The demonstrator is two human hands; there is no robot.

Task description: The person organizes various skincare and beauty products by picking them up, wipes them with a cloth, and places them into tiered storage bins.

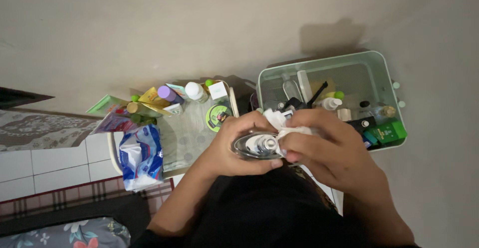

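Note:
My left hand (pixel 238 146) grips a small clear glass bottle (pixel 255 146) with a silvery top, held sideways in front of my body. My right hand (pixel 329 146) pinches a crumpled white tissue (pixel 277 120) and presses it against the bottle's top end. Both hands meet just in front of a pale green plastic bin (pixel 394 106) on the right. A shallow tray (pixel 114 158) lies to the left of my left hand.
The green bin holds several small bottles, a black brush and green boxes. The tray carries a blue-white wipes packet (pixel 141 156), a round green tin (pixel 218 116), a purple-capped bottle (pixel 169 94) and tubes. White floor tiles (pixel 55 165) and a patterned cloth (pixel 40 128) lie left.

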